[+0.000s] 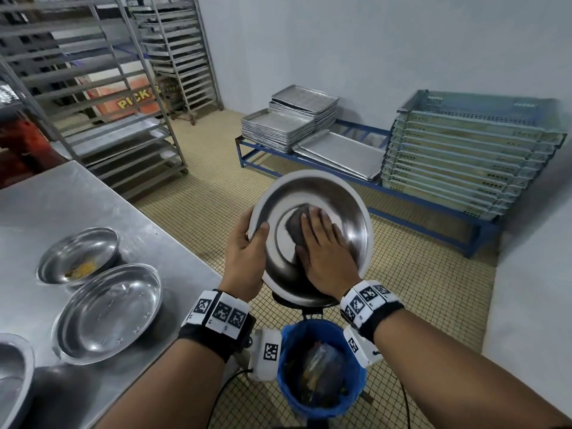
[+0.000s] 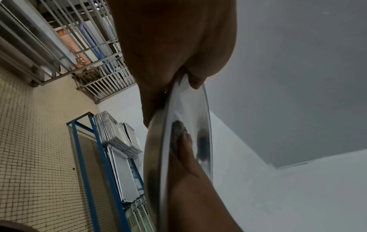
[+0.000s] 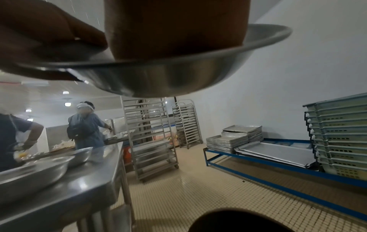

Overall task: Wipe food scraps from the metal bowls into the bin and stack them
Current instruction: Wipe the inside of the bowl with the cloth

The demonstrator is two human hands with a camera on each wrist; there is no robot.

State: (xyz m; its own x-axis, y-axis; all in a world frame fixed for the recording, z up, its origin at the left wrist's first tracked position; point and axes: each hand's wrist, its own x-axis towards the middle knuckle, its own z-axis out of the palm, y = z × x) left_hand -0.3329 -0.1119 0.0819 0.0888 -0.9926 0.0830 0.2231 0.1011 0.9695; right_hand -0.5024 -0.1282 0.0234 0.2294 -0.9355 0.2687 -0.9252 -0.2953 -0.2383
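I hold a metal bowl [image 1: 343,199] tilted toward me above the blue-lined bin [image 1: 318,366]. My left hand [image 1: 247,243] grips its left rim, thumb inside; the left wrist view shows that rim [image 2: 168,125] pinched. My right hand [image 1: 322,243] lies flat inside the bowl, its straight fingers pressing a dark scouring pad [image 1: 297,221] against the bottom. The right wrist view shows the bowl's underside [image 3: 168,76]. On the steel table [image 1: 62,199] stand a bowl with yellow scraps [image 1: 80,258], an empty shallow bowl [image 1: 108,314] and part of another bowl [image 1: 12,379].
Tray racks [image 1: 102,88] stand behind the table. A low blue frame [image 1: 418,199] along the wall carries stacked metal trays [image 1: 288,122] and stacked crates [image 1: 470,153]. Two people [image 3: 85,125] work at the far end of the table. Tiled floor [image 1: 402,289] surrounds the bin.
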